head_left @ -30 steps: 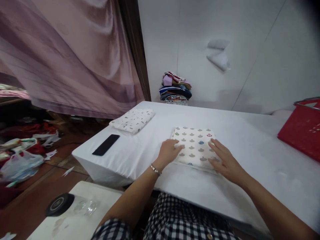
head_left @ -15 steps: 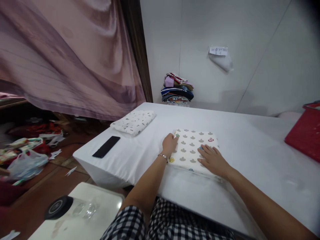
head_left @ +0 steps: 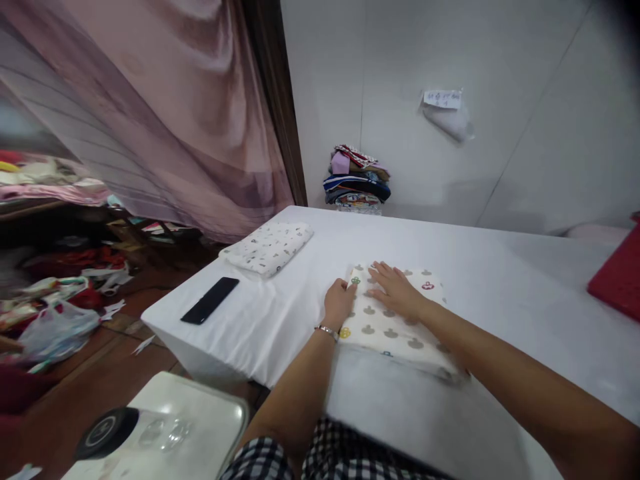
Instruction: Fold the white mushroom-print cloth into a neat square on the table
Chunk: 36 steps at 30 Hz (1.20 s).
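A folded white cloth [head_left: 380, 327] printed with grey shapes and a few coloured ones lies on the white-covered table [head_left: 480, 267] in front of me. My left hand [head_left: 340, 303] is closed on its left edge, thumb on top and the other fingers mostly hidden. Flat on the cloth's upper part rests my right hand [head_left: 397, 290], fingers spread. A second folded cloth [head_left: 270, 248], white with small dark prints, lies farther left, apart from both hands.
A black phone [head_left: 211, 300] lies at the table's left edge. A stack of folded fabrics [head_left: 356, 177] stands by the wall. A red object [head_left: 617, 273] is at the right. Lower left, a white stool-like surface [head_left: 165, 407] holds a round black item [head_left: 107, 432].
My right hand has slid from the right part of the cloth up and left across its top. My left hand keeps its place at the left edge.
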### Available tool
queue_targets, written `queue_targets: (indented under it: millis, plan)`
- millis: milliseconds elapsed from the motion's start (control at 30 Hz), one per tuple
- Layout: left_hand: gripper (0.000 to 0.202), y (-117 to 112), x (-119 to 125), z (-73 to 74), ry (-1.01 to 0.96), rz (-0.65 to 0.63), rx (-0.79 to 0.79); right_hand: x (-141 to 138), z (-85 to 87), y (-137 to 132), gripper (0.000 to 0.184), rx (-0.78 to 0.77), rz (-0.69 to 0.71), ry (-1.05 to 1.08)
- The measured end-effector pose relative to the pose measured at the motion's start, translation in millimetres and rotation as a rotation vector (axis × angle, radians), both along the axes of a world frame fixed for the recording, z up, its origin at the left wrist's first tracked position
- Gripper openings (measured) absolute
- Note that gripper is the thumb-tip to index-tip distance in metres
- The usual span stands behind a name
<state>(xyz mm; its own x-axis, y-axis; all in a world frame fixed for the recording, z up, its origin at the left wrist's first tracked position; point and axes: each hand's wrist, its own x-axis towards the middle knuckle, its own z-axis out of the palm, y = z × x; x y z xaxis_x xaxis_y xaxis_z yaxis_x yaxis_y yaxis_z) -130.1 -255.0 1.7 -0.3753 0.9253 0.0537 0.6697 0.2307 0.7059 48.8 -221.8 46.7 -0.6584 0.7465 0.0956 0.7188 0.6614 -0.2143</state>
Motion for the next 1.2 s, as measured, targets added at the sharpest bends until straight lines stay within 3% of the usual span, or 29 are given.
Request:
queue_targets:
  millis: [167,300,400,600,767,900,1100,1200]
  plan:
    - [0.015,-1,-4,-3.1,-0.065,0.012,0.004,-46,-27.6,31,0.067,0.002,0.099,-0.075]
    - [0.015,0,-5,-4.1,-0.05,0.013,0.01,-49,-44.6,37,0.068,-0.001,0.109,-0.056]
    - [0.019,0,-5,-3.2,-0.034,-0.001,0.035,-46,-39.9,35,0.07,-0.038,0.113,-0.05]
    - [0.02,3,-6,-2.6,-0.02,-0.06,-0.012,-6,-14.6,38,0.071,-0.005,0.007,-0.077]
    - [0.021,5,-6,-0.7,0.008,-0.066,-0.017,44,-28.7,49,0.067,-0.024,-0.21,-0.197]
    - [0.021,5,-5,0.9,0.032,-0.071,-0.026,50,-37.6,54,0.068,-0.056,-0.219,-0.196]
    - [0.022,5,-5,0.0,0.018,-0.064,-0.037,51,-18.3,39,0.075,-0.075,-0.253,-0.157]
    - [0.021,5,-4,1.0,0.023,-0.065,-0.039,61,-21.5,27,0.07,-0.016,-0.338,-0.144]
